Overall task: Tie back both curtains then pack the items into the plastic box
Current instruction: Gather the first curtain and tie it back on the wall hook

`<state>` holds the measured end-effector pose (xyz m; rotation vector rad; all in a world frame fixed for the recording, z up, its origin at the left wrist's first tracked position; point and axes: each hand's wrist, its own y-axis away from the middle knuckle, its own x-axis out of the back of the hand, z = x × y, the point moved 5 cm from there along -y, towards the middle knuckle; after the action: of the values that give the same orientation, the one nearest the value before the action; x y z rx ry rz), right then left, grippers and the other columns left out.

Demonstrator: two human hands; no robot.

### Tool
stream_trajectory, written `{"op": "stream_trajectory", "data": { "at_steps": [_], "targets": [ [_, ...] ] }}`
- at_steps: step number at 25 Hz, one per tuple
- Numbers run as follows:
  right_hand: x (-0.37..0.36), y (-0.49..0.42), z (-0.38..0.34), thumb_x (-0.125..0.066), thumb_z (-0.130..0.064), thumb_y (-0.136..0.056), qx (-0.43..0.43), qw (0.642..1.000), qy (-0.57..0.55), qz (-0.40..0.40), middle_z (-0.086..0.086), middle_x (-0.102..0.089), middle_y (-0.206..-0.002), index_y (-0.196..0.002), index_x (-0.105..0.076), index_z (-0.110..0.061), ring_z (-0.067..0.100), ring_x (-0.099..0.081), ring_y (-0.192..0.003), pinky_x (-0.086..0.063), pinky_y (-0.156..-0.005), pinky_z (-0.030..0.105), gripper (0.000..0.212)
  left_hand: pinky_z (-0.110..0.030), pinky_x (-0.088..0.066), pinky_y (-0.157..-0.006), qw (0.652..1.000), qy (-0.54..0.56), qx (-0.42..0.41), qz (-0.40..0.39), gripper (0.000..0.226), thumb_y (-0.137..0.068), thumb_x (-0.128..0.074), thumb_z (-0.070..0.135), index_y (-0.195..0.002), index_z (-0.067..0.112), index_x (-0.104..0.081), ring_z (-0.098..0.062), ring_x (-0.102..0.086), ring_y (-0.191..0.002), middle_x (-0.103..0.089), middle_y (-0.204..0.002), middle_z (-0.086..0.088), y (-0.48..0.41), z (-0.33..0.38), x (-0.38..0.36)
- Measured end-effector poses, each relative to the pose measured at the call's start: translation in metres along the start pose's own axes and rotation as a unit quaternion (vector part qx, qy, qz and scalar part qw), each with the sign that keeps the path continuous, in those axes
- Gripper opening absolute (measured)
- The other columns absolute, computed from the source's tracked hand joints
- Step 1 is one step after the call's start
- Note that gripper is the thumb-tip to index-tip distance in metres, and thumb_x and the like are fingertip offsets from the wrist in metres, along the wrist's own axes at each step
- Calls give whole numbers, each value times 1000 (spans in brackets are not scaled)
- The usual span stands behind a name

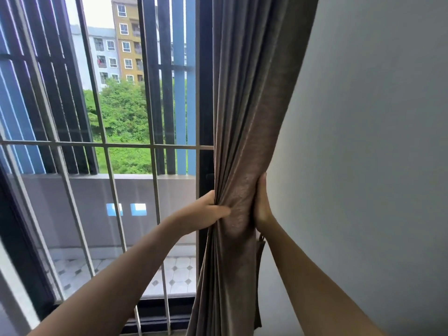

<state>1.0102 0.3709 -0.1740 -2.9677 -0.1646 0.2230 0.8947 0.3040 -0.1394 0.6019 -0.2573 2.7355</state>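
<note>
Grey-brown curtain point(244, 146) bunched against right wall point(363, 141). Your left hand point(206, 210) clamps folds; right hand point(261, 202) presses flat, fingers together. Squeeze tight, then loop the tieback point(260, 243) hanging just below.

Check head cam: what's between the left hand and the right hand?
The gathered brown curtain. In the head view the left hand grips its window side, and the right hand presses flat on its wall side; nothing else lies between.

plain grey-brown curtain point(244, 132), pale grey wall point(375, 141)

Left hand point(206, 212) clenched; right hand point(260, 202) flat, fingers up.
</note>
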Motion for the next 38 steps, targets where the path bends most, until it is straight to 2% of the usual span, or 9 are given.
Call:
{"op": "stream_trajectory", "data": {
  "at_steps": [5,9,17,21,27,29,33,36,38],
  "targets": [
    [-6,-5,6,-20,-78,-75,-14,998,10,-61,-2,-43,-145,-143,-33,-28,16,-44,-131,-30,-114,45,85,-39,-47,-88,997,36,46,51,28,-66,-52,14,-93,8,-53,-19,-52,-88,-53,-90,-6,0,-19,23],
    [-8,-8,-3,-22,-81,-78,-24,996,23,-85,-5,-46,-143,-142,-34,-31,16,-46,-130,-31,-114,47,83,-35,-42,-87,993,78,70,61,25,-60,-50,15,-85,13,-50,-22,-49,-91,-50,-89,-6,-1,-22,24],
    [-1,-10,-5,-16,-82,-70,-3,999,16,-52,-2,-43,-144,-144,-31,-28,16,-45,-129,-31,-114,42,93,-49,-47,-90,995,-16,55,85,37,-74,-53,20,-104,-1,-56,-25,-56,-89,-56,-92,-12,-16,-30,25],
    [4,-13,6,-13,-94,-61,-17,998,55,-20,-3,-44,-145,-144,-32,-31,14,-43,-131,-25,-117,43,106,-38,-48,-88,984,-100,32,143,28,-89,-40,12,-112,7,-54,-26,-57,-99,-59,-101,-7,-28,-25,28],
    [4,14,7,-2,-55,-95,-3,960,262,102,6,-46,-141,-143,-24,-27,31,-38,-134,-9,-118,50,60,-37,-39,-81,937,-272,104,195,31,-94,-45,23,-114,0,-39,-38,-50,-109,-52,-121,-21,-49,-21,30],
    [-1,20,12,-4,-46,-98,-16,971,217,103,9,-49,-138,-143,-28,-23,29,-44,-128,-22,-110,37,56,-38,-40,-82,918,-326,116,194,33,-95,-46,26,-116,0,-43,-38,-50,-111,-52,-121,-21,-52,-14,31],
    [-1,22,7,-5,-41,-100,-29,997,60,49,-3,-48,-120,-142,-34,-19,11,-44,-114,-25,-93,17,56,-32,-47,-77,920,-356,104,129,33,-94,-42,27,-115,3,-51,-32,-59,-96,-58,-111,-18,-58,-8,29],
    [4,15,28,-4,-55,-96,-34,985,148,78,-4,-51,-126,-140,-37,-27,18,-46,-122,-27,-108,30,62,-18,-51,-46,949,-273,102,122,19,-92,-42,18,-100,6,-54,-21,-62,-51,-59,-85,-11,-56,-9,30],
    [-7,22,41,1,-66,-87,-4,970,229,77,-3,-51,-131,-139,-33,-38,22,-42,-129,-22,-116,47,69,-19,-52,-44,951,-260,97,139,18,-91,-43,15,-99,5,-55,-21,-62,-47,-60,-89,-13,-58,-8,33]
  ]
}}
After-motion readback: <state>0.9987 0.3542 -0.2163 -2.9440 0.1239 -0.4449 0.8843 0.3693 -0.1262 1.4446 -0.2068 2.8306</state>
